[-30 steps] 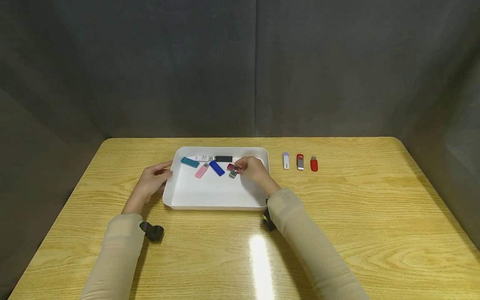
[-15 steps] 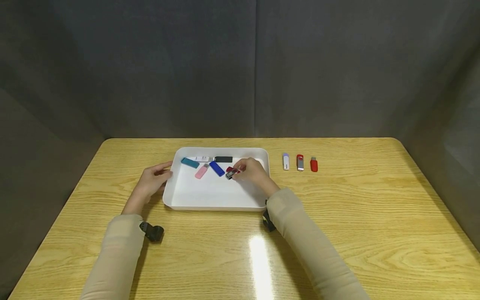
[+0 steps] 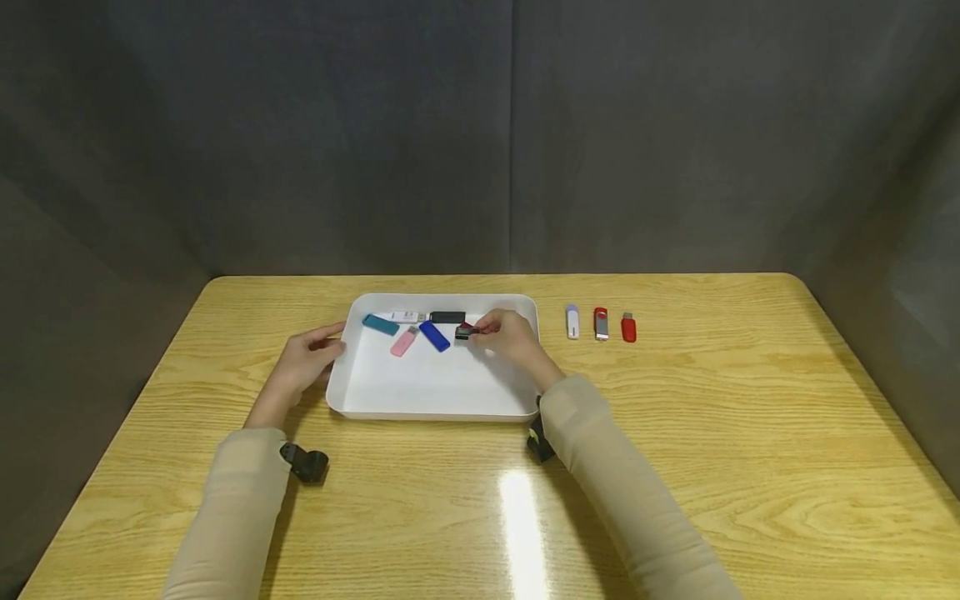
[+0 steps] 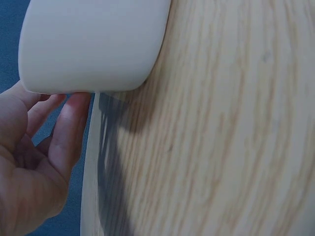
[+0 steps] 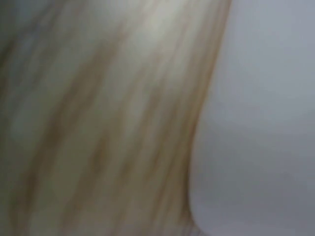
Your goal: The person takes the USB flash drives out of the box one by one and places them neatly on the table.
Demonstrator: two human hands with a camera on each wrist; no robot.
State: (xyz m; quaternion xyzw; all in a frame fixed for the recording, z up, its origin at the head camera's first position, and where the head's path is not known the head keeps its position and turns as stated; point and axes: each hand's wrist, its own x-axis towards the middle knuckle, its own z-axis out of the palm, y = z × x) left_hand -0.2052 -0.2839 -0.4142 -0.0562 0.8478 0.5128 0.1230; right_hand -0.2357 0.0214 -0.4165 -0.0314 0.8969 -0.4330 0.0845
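Note:
In the head view a white tray holds several USB flash drives. My right hand is over its right part and pinches a dark USB flash drive with a metal swivel cover. A red USB flash drive shows partly behind the pinched one. My left hand rests its fingertips against the tray's left wall, and the left wrist view shows those fingers touching the wall. Only table and tray wall appear in the right wrist view, blurred, without the hand.
Lying in the tray are teal, white, black, blue and pink drives. On the wooden table, right of the tray, a white-and-lilac drive, a red-and-silver drive and a red drive form a row.
My right hand has turned the dark USB flash drive and raised it slightly, toward the tray's far side. The left hand and the row on the table stay where they were.

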